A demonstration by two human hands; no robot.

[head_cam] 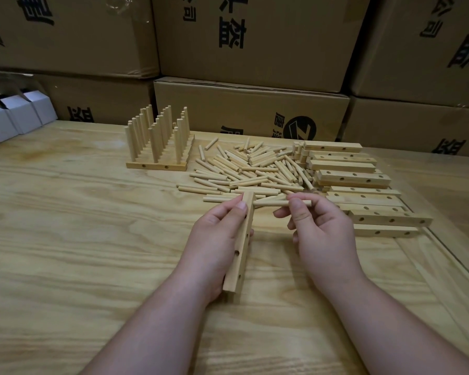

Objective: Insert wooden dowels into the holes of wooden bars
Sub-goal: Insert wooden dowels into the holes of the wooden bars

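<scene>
My left hand (217,234) grips a wooden bar (240,255) that points away from me, its side holes facing right. My right hand (317,234) pinches a wooden dowel (276,203) lying crosswise, and the dowel's left end meets the bar near its far end. Behind my hands lies a heap of loose dowels (249,169). To the right of the heap sits a pile of bare bars (352,182) with holes. At the back left stand finished bars (157,147) side by side, each with upright dowels.
The work surface is a pale wooden table (92,239). Stacked cardboard boxes (255,109) form a wall along the table's far edge. Small white boxes (14,117) sit at the far left. A seam in the tabletop (450,263) runs diagonally on the right.
</scene>
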